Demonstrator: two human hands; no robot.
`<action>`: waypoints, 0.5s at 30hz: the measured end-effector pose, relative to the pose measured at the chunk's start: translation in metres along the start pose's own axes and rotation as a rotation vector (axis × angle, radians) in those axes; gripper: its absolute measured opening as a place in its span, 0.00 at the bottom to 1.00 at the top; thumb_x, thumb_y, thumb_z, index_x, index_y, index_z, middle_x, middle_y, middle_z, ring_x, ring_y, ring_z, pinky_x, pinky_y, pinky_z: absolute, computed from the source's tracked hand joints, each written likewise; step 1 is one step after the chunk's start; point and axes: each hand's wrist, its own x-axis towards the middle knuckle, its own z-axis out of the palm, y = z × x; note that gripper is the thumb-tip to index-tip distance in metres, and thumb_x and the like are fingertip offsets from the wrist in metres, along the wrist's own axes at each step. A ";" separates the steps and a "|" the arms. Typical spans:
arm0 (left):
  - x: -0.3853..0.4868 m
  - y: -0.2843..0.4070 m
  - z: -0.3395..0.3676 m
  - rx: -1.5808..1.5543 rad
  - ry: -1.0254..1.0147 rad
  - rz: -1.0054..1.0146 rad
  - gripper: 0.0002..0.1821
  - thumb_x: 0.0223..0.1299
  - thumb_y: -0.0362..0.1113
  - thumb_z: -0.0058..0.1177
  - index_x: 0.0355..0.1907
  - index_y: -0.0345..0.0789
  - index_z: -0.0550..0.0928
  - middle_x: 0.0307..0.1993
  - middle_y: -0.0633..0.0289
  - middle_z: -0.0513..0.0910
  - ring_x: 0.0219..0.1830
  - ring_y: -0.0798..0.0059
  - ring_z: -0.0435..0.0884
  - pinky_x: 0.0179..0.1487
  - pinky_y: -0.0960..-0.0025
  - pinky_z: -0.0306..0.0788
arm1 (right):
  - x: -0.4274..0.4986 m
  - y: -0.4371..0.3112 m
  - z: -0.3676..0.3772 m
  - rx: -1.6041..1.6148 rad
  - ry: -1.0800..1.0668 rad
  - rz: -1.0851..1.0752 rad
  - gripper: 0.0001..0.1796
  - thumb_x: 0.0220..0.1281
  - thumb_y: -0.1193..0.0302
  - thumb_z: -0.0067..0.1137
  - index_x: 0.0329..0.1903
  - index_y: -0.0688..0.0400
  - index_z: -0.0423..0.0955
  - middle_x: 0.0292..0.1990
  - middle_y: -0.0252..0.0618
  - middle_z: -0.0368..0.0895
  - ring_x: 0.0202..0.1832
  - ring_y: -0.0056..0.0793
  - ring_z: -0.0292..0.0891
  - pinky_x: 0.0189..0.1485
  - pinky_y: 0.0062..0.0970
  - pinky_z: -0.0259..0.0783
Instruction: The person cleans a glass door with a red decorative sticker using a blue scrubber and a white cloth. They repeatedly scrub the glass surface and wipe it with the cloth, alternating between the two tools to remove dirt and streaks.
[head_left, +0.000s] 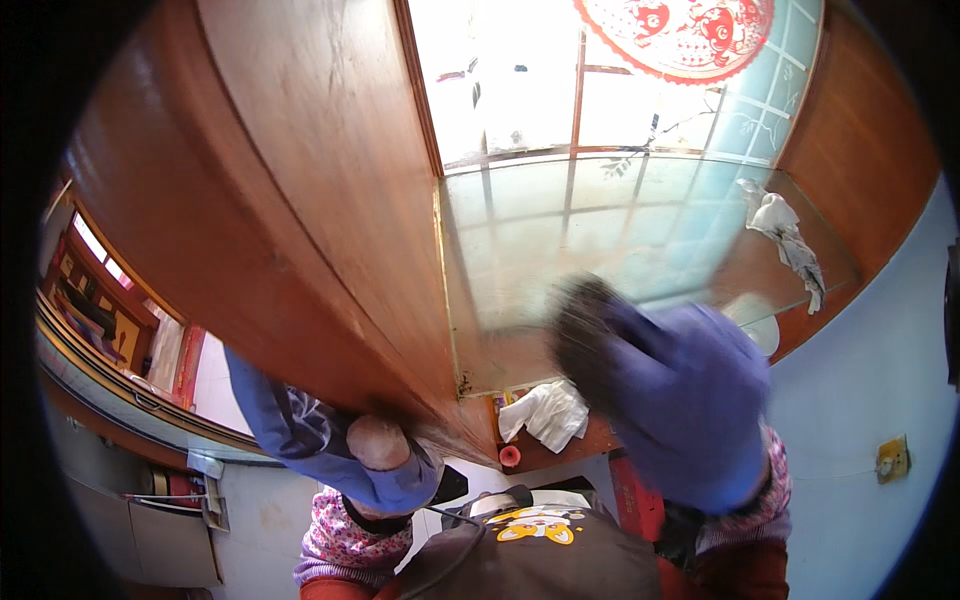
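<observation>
My right hand (690, 405), in a blue-purple glove, is over the front of a glass shelf (517, 247). It is blurred and grips a dark pad or cloth (585, 330). Whether the pad touches the glass, I cannot tell. My left hand (330, 457), in a blue glove, is at the lower edge of a brown wooden panel (322, 187). A rounded, brownish part (379, 442) shows at that glove, its nature unclear. The left fingers are partly hidden, so their grip cannot be made out.
Crumpled white cloth or paper (784, 232) lies on the glass at right. White cloth (547, 416) rests on a lower wooden surface, near a small red cylindrical object (510, 456). Tiled window panes (525, 90) carry a red round paper-cut decoration (682, 34). A wall socket (892, 459) is at right.
</observation>
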 end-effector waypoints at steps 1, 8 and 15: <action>0.000 0.000 0.000 -0.010 -0.008 0.010 0.49 0.65 0.68 0.52 0.74 0.31 0.62 0.69 0.52 0.69 0.68 0.61 0.70 0.71 0.55 0.63 | 0.008 0.001 0.012 0.029 -0.057 -0.067 0.08 0.54 0.73 0.61 0.39 0.53 0.77 0.31 0.37 0.75 0.31 0.40 0.75 0.33 0.40 0.70; -0.003 0.000 -0.003 -0.123 -0.040 -0.065 0.49 0.64 0.66 0.56 0.73 0.30 0.62 0.70 0.50 0.67 0.69 0.58 0.69 0.70 0.52 0.65 | 0.023 0.006 0.070 0.399 -0.233 -0.132 0.08 0.56 0.70 0.61 0.35 0.58 0.74 0.34 0.42 0.76 0.36 0.49 0.75 0.40 0.44 0.70; 0.001 -0.016 -0.010 -0.154 0.032 -0.091 0.55 0.55 0.67 0.63 0.71 0.25 0.63 0.63 0.48 0.73 0.61 0.61 0.75 0.63 0.58 0.69 | 0.030 0.002 0.069 0.306 -0.176 -0.166 0.06 0.56 0.67 0.61 0.35 0.53 0.78 0.32 0.40 0.76 0.37 0.45 0.78 0.40 0.41 0.71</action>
